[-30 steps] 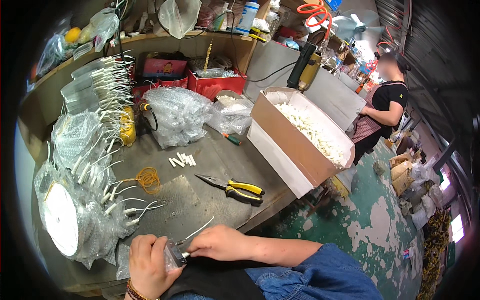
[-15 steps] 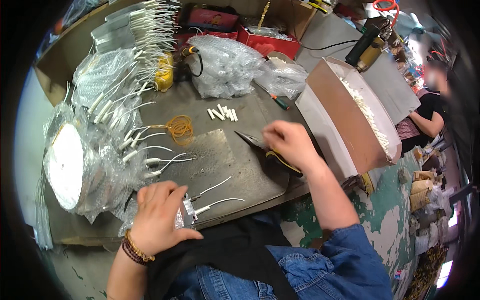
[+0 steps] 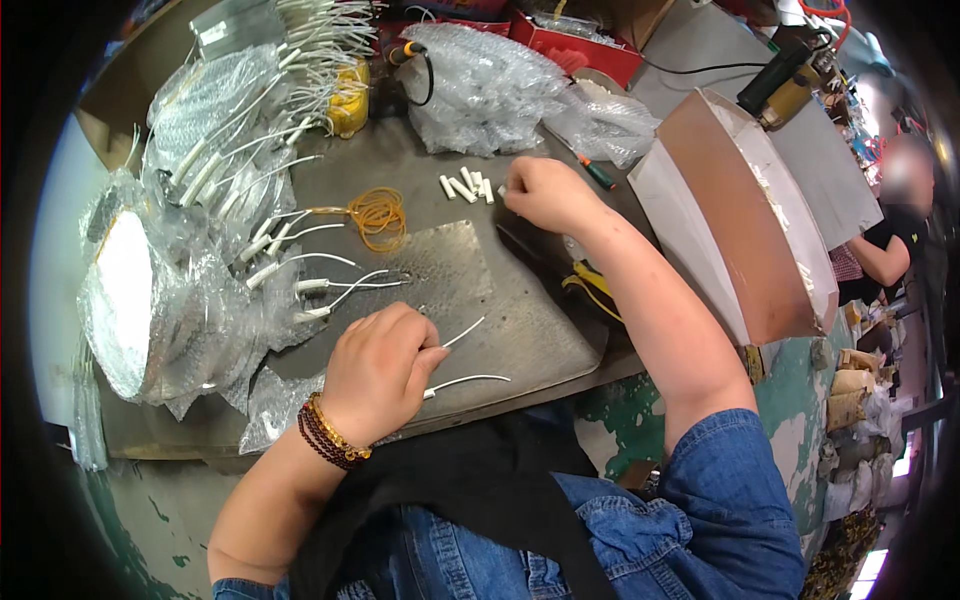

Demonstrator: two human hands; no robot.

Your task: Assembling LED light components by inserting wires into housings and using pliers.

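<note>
My left hand [image 3: 385, 365] is closed at the table's front edge, with its thumb and fingertips pinched on a white wire [image 3: 465, 332]. A second white wire [image 3: 470, 380] with a white sleeve at its base comes out beside that hand. The metal-cased part seen there earlier is now hidden under it. Farther off, my right hand [image 3: 550, 195] is closed in a pinch just right of several short white tubes [image 3: 465, 186]. A small pale bit shows at its fingertips, too little to name. Below my right forearm lie pliers with yellow-and-black handles [image 3: 592, 288], partly hidden.
Bubble-wrapped bundles with white wires [image 3: 215, 270] fill the left side. Yellow rubber bands [image 3: 377, 218] lie mid-table. A long cardboard box of white tubes [image 3: 715, 220] stands at right, near a screwdriver [image 3: 597, 173]. Bubble wrap [image 3: 480, 90] sits behind. A person [image 3: 885, 255] is at far right.
My right hand has moved from over the pliers to beside the white tubes. My left hand has shifted right and curled its fingers onto the wire. The whole view has shifted slightly.
</note>
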